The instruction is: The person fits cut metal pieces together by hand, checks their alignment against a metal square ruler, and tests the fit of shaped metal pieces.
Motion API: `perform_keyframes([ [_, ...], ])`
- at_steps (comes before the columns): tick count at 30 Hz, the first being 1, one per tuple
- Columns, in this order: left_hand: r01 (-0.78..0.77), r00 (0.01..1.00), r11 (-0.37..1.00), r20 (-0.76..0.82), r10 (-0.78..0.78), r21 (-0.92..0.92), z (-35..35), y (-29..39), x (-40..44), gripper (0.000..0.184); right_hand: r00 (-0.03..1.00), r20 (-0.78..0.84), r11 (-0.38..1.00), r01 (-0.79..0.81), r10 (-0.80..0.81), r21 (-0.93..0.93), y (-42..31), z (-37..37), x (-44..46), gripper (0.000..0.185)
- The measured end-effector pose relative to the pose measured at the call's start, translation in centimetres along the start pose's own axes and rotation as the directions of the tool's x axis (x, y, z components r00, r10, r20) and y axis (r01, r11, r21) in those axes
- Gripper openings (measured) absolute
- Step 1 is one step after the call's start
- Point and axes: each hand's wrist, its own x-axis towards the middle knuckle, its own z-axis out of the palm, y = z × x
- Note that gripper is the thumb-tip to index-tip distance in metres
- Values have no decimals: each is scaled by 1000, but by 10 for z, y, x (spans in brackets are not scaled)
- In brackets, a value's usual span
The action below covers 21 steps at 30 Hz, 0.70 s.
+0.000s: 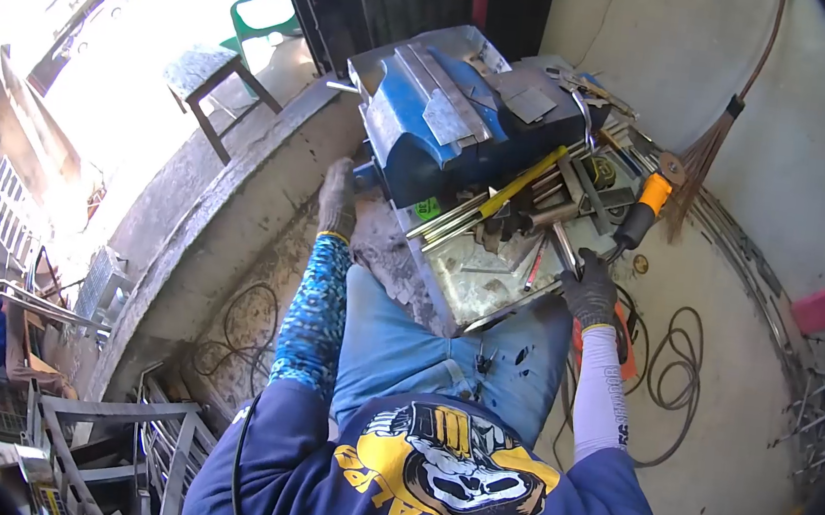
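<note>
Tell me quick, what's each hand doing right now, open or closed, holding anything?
Left hand: beside the blue part; grip can't be told.
Right hand: at the grinder's rear end; whether it's closed on it can't be told.

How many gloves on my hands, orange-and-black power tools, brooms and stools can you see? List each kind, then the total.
Gloves on your hands: 2 (left glove, right glove)
Orange-and-black power tool: 1
Broom: 1
Stool: 1
Total: 5

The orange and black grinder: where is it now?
The grinder is on the person's right in the head view, just beyond the gloved right hand, its disc beside the broom.
</note>
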Motion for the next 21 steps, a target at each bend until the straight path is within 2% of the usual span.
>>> perform_keyframes([
  [1, 257, 964, 954, -24, -263, -156, 5, -2, -13, 57, 995, -93, 1000, 17, -18, -10, -2, -4, -5, 51],
  [2, 487, 859, 818, -1, -512, -307, 11, -4, -26, 59, 982, -183, 999, 30, -34, -23, -3, -9, -9, 50],
  [3, 478, 865, 822, 1, -502, -309, 10, -12, -31, 59, 980, -193, 999, 34, -36, -18, -2, -13, -11, 50],
  [5, 531, 845, 836, 171, -507, -142, 6, -37, -37, 58, 936, -341, 985, 133, -89, 108, 4, -21, -18, 45],
  [6, 534, 843, 833, 174, -509, -144, 2, -45, -32, 58, 936, -341, 986, 132, -89, 104, 2, -26, -23, 45],
  [7, 419, 908, 907, -21, -419, 47, -4, -50, -25, 56, 906, -402, 975, 193, -132, 115, -1, -32, -29, 41],
  [8, 316, 944, 914, -186, -274, 256, -5, -56, -17, 55, 869, -462, 960, 255, -174, 118, -4, -39, -32, 37],
  [9, 176, 979, 845, -183, -94, 505, -5, -32, -24, 55, 871, -459, 962, 250, -176, 106, -8, -42, -38, 37],
  [10, 183, 978, 848, -179, -105, 498, -4, -27, -23, 55, 852, -477, 950, 296, -216, 97, -14, -43, -43, 35],
  [12, -93, 983, 816, -79, 167, 570, -1, -23, -10, 53, 831, -493, 938, 337, -258, 76, -34, -44, -51, 33],
  [14, -275, 958, 682, 136, 251, 677, -8, -59, 30, 50, 800, -488, 881, 458, -350, 119, -63, -45, -59, 31],
  [15, -325, 940, 692, 299, 163, 644, -11, -52, 41, 49, 761, -495, 848, 523, -419, 85, -80, -50, -63, 32],
  [16, -363, 924, 676, 339, 176, 641, -9, -58, 50, 46, 766, -481, 854, 516, -425, 66, -94, -54, -67, 32],
  [18, -258, 942, 786, 328, 75, 562, -5, -54, 47, 42, 734, -465, 794, 599, -495, 100, -119, -54, -70, 33],
  [19, -231, 953, 773, 297, 57, 591, -5, -49, 45, 40, 725, -432, 795, 606, -536, 31, -119, -52, -66, 33],
  [21, -182, 971, 781, 234, 47, 597, 1, -65, 48, 36, 752, -380, 791, 606, -539, 78, -129, -47, -67, 33],
])
